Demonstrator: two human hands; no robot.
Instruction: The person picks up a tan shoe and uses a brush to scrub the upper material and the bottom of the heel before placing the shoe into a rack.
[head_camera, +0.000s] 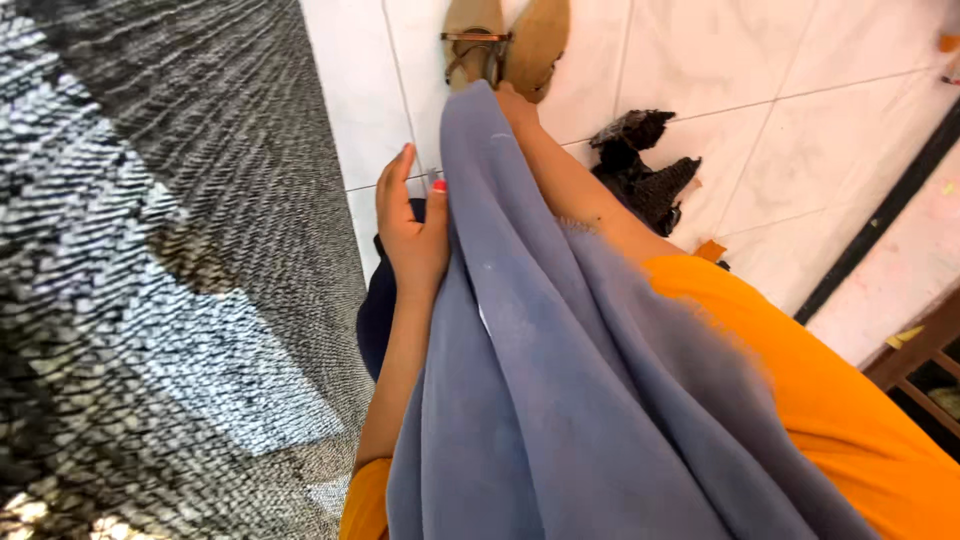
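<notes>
**Grey-blue cloth draped over an arm, left hand at its edge**

No container is seen in the view; nothing is held inside anything.

A long grey-blue cloth (560, 380) is draped over the right arm and hangs down across the body, its folds running from the lower edge of the view up toward the far end of that arm. The left hand (412, 225) is laid against the left edge of the cloth, with the thumb pressed onto the fabric and the fingers stretched out, loosely apart and not closed around anything. The right hand (515, 105) is almost wholly covered by the upper end of the cloth; whether it is closed on the fabric cannot be told. Orange sleeves (850, 400) are seen on both arms.

Beyond the right hand, a pair of tan sandals (505, 40) is set on the white tiled floor (760, 90). A dark crumpled rag (640, 165) lies on the tiles just right of the arm. A black-and-white woven mat (150, 270) fills the left side.
</notes>
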